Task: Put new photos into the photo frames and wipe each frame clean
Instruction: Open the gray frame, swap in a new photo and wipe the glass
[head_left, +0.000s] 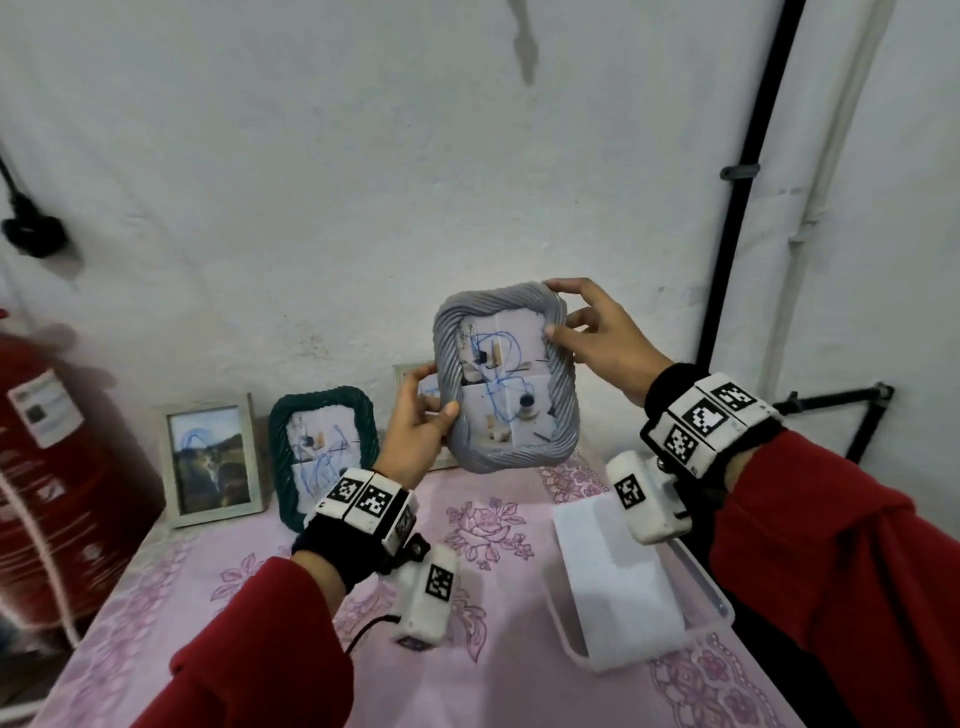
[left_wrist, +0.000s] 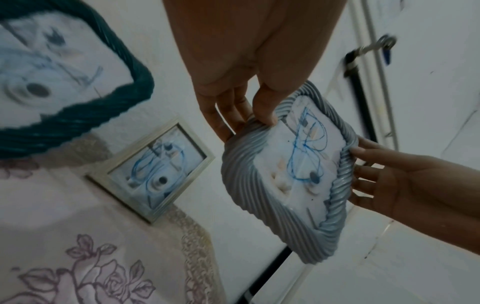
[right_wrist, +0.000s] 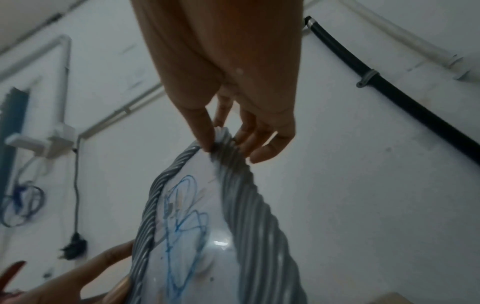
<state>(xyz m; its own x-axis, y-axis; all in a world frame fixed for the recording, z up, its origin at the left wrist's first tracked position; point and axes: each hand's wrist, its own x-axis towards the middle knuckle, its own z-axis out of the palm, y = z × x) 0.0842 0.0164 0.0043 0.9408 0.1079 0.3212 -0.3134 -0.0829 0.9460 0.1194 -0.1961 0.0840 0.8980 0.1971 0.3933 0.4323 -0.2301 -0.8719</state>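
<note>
A grey rope-patterned photo frame is held up in the air above the table, its front toward me, with a photo scribbled in blue ink behind the glass. My left hand pinches its left edge, thumb on the front. My right hand pinches its upper right corner, thumb on the front rim. A dark green rope frame and a pale wooden frame stand against the wall. Another square silver frame leans behind my left hand.
A pink floral tablecloth covers the table. A clear plastic tray with a white folded sheet lies at the right. A red cylinder stands at the left. A black pipe runs down the wall.
</note>
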